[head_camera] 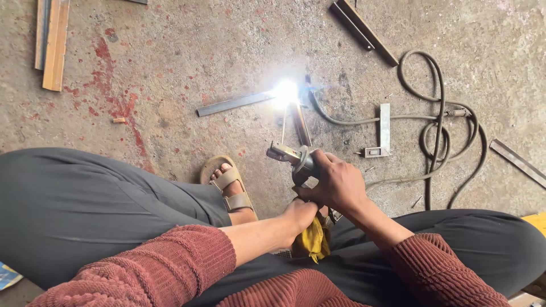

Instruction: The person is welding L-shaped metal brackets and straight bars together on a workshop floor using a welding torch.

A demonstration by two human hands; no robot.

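Nearest me, my left hand [300,215] rests low between my knees, fingers curled onto a yellow cloth [313,240] bunched beneath it; how tightly it grips, I cannot tell. Just above, touching it, my right hand [335,183] is closed firmly around the handle of the electrode holder [291,156], its metal head pointing away from me. 1 thin welding rod [284,126] runs from the holder's head up to the bright arc [286,91]. The arc sits where 2 steel strips meet on the concrete floor [170,68]: a flat bar [233,104] lying to the left and a second bar [301,125] running back toward me. My sandalled foot [230,187] lies left of the holder. Right of the arc, a small metal bracket [382,133] and a looped cable [443,131] lie. Farthest off, wooden strips [52,40] and angle iron [364,28].
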